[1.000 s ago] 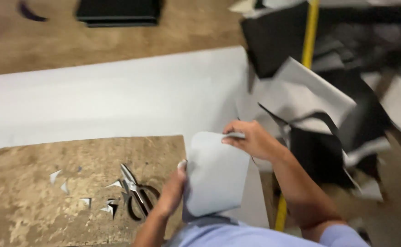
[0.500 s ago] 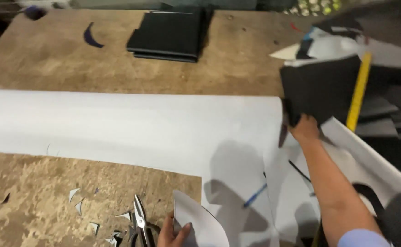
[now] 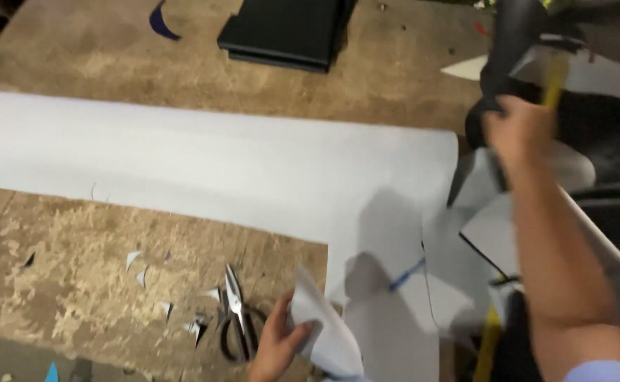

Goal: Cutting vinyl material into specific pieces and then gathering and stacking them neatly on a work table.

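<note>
**A:** What has the left hand (image 3: 276,344) got?

**B:** A curved white cut piece (image 3: 324,325), at the near edge of the bench (image 3: 76,64). The fingers (image 3: 303,332) are closed on its lower edge, and the piece stands up tilted from the hand.

**A:** And the right hand (image 3: 519,131)?

**B:** Stretched out to the right edge of the bench, fingers wrapped around a black sheet (image 3: 504,49) that curls upward from a heap of black and white offcuts (image 3: 593,163). A yellow strip (image 3: 554,81) runs just behind the hand.

**A:** What lies near the left hand?

**B:** Scissors (image 3: 238,318) with black handles, flat on the bare worn wood just left of it, the hand right beside the handles. Small white scraps (image 3: 134,259) are scattered further left of the blades.

**A:** Anything between the two hands?

**B:** A long white sheet (image 3: 204,163) spreads across the bench from the left edge to the right, with a blue pen (image 3: 407,274) resting on its near part. At the far edge sits a flat black stack (image 3: 285,28), with a dark blue curved scrap (image 3: 160,21) to its left.
</note>
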